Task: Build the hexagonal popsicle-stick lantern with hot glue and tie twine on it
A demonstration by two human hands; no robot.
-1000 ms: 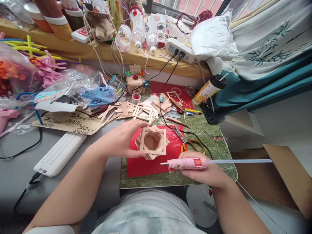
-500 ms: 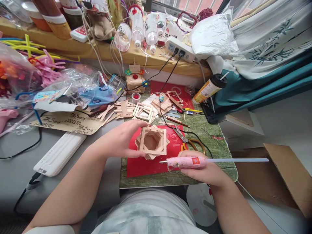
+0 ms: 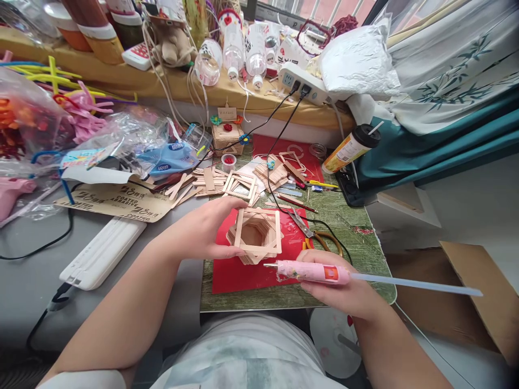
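A hollow stack of wooden craft sticks (image 3: 272, 249) with a square frame on top stands on the red sheet (image 3: 231, 278). My left hand (image 3: 206, 227) grips the stack's left side between thumb and fingers. To the right, my right hand (image 3: 336, 286) is wrapped round a pink glue gun (image 3: 312, 272). The gun's metal tip points left, just below the stack's lower right edge, and a long clear glue stick (image 3: 417, 283) juts from its back end.
Scissors (image 3: 302, 222) with orange handles lie right of the stack. Behind it are loose sticks (image 3: 208, 178), a small stick box (image 3: 227, 140) and a drink cup (image 3: 351, 148). A black cord (image 3: 269, 178) crosses the green board (image 3: 357, 237).
The glue gun has tilted slightly, its glue stick now sloping down to the right. The stack has shifted or turned a little within my left hand's hold.
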